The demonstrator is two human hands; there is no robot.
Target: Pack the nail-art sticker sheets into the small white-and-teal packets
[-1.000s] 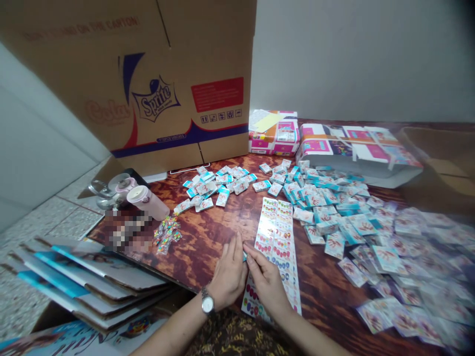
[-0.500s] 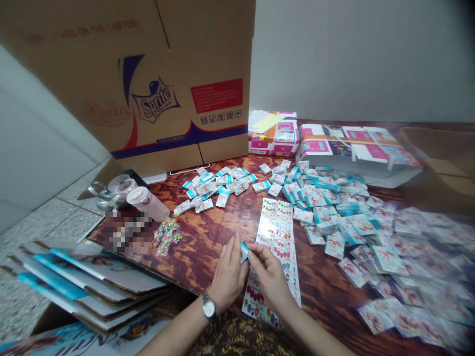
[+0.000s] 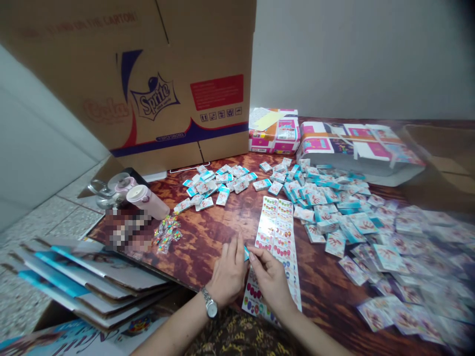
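Note:
My left hand [image 3: 228, 274], with a watch on its wrist, is closed around a small blue-and-white box [image 3: 247, 253]. Most of the box is hidden behind its fingers. Thumb and forefinger of my right hand [image 3: 270, 277] pinch the near right end of that same box. Beneath and beside the right hand lie sheets of colourful nail stickers [image 3: 274, 225]. A small pile of similar boxes [image 3: 204, 187] lies beyond the hands, and a much larger heap of boxes [image 3: 330, 202] spreads to the right.
A tall Sprite carton [image 3: 218, 54] stands at the back left. Wrapped packages [image 3: 274, 131] sit by the wall. A pink bottle [image 3: 148, 202] and little bags of colourful bits [image 3: 166, 232] are at left, above folded printed cardboard [image 3: 100, 277]. Purple-edged packets [image 3: 401, 316] lie front right.
Both hands have shifted slightly, still together at the box. Less of the blue box shows between them now. The piles and sheets lie as before.

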